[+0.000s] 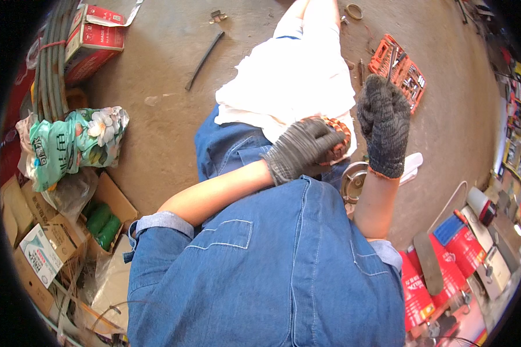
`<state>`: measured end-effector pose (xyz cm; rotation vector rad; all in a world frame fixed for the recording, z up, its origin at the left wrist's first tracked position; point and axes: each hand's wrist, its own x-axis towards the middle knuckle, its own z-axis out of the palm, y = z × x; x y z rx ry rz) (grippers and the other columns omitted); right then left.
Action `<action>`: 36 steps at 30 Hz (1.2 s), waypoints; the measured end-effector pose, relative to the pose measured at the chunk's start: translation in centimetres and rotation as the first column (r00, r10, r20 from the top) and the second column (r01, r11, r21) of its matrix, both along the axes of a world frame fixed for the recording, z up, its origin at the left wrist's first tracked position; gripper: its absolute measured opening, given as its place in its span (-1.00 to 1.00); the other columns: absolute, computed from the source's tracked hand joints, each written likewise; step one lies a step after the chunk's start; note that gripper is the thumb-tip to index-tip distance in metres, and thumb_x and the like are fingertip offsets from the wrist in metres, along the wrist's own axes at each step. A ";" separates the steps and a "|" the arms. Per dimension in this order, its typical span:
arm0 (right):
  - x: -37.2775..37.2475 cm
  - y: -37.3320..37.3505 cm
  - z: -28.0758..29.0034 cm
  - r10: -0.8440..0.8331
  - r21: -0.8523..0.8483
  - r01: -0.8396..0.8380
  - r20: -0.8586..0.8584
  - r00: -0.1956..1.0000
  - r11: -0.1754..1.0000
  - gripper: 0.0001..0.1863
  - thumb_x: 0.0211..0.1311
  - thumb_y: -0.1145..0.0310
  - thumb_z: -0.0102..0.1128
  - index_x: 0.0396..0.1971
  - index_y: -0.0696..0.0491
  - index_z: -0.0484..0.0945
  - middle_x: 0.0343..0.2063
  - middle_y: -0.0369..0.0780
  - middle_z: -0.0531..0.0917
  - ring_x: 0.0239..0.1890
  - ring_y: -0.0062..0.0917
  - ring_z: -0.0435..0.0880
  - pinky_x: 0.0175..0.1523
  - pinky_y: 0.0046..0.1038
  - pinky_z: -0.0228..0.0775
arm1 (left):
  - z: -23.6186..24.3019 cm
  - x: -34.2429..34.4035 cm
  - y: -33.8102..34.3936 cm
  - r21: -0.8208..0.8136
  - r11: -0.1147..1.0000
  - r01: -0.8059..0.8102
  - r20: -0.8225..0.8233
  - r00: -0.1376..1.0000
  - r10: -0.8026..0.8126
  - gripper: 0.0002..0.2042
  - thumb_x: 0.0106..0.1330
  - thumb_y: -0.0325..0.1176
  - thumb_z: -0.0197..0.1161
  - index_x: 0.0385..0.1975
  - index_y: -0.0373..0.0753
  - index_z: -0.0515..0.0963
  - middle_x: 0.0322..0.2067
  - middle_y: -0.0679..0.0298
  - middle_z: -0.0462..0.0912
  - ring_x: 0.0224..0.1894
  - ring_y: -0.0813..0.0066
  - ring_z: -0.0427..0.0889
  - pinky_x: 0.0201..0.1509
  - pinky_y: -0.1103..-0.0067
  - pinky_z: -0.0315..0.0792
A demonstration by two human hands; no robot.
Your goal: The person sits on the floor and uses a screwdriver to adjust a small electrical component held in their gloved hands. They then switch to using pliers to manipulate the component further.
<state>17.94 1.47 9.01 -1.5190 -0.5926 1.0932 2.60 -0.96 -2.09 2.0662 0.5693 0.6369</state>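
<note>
My left hand (307,144), in a dark grey knit glove, is closed over a round part with copper-coloured windings (337,137). The part rests against a white cloth (283,87) spread over my lap and legs. My right hand (385,118), in a matching glove, is raised to the right with its fingers curled into a fist. A thin dark rod-like tool (391,65) shows just above that fist and seems to be held in it; its lower part is hidden. Below and between the hands, a round metal housing (353,182) is partly covered by my right forearm.
An orange tool case (414,78) with sockets lies open beyond my right hand. A black hose piece (205,61) and a small metal part (217,16) are on the concrete floor. Bags and cardboard boxes (107,194) crowd the left; red cans (446,263) stand at lower right.
</note>
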 end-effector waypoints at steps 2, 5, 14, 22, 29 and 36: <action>1.6 -1.4 -0.3 0.102 -0.111 -0.090 0.103 0.990 0.990 -0.78 0.39 0.28 0.22 -0.33 0.14 0.62 -0.59 -0.44 0.55 -0.58 -0.84 0.43 -0.51 -0.72 0.22 | 0.8 -1.2 0.5 -0.106 0.992 -0.067 -0.072 0.996 0.060 -0.30 -0.12 -0.25 0.53 0.17 -0.07 0.49 -0.09 0.13 0.56 -0.04 0.09 0.55 0.16 0.28 0.45; 2.6 -4.4 -1.0 0.161 -0.193 -0.136 0.121 0.979 0.972 -0.84 0.37 0.34 0.24 -0.22 0.12 0.61 -0.47 -0.41 0.61 -0.44 -0.80 0.51 -0.39 -0.71 0.33 | 0.1 -2.0 1.0 -0.134 0.986 -0.094 -0.068 0.994 0.085 -0.26 -0.10 -0.21 0.56 0.22 -0.01 0.47 -0.08 0.12 0.55 -0.04 0.11 0.55 0.04 0.31 0.50; -0.9 -10.6 -2.8 0.187 -0.267 -0.138 0.165 0.968 0.954 -0.65 0.14 0.49 0.41 -0.05 0.09 0.60 -0.42 -0.46 0.56 -0.43 -0.86 0.44 -0.33 -0.75 0.35 | 1.2 -2.3 1.4 -0.226 0.971 -0.078 -0.053 0.996 0.068 -0.29 -0.06 -0.05 0.55 0.16 -0.13 0.53 -0.14 0.03 0.55 -0.08 0.08 0.57 0.05 0.29 0.47; -2.6 -9.7 -3.9 0.176 -0.091 -0.151 0.484 0.857 0.984 -0.90 0.22 0.49 0.35 -0.28 0.13 0.66 -0.41 -0.31 0.66 -0.35 -0.71 0.56 -0.21 -0.57 0.45 | 1.9 -2.6 1.5 -0.164 0.984 -0.070 -0.067 0.996 0.060 -0.37 0.05 -0.10 0.49 0.14 -0.22 0.53 -0.13 0.02 0.55 -0.07 0.09 0.56 0.04 0.31 0.46; -1.2 -10.8 -4.9 -0.067 -0.089 0.115 0.426 0.902 0.989 -0.93 0.32 0.49 0.25 -0.30 0.17 0.58 -0.49 -0.30 0.63 -0.44 -0.73 0.52 -0.29 -0.62 0.42 | 1.7 -3.3 1.2 -0.293 0.945 -0.148 -0.058 0.989 0.137 -0.46 0.18 -0.13 0.40 0.14 -0.22 0.53 -0.15 0.05 0.58 -0.11 0.15 0.57 0.02 0.34 0.47; 1.1 -10.7 -3.5 -0.263 0.034 0.264 0.258 0.930 0.964 -0.93 0.37 0.48 0.19 -0.21 0.14 0.56 -0.51 -0.34 0.62 -0.51 -0.80 0.48 -0.40 -0.71 0.36 | 2.1 -3.4 1.3 -0.299 0.941 -0.159 -0.052 0.987 0.151 -0.45 0.10 -0.16 0.43 0.11 -0.21 0.56 -0.14 0.01 0.59 -0.07 0.07 0.57 0.05 0.31 0.46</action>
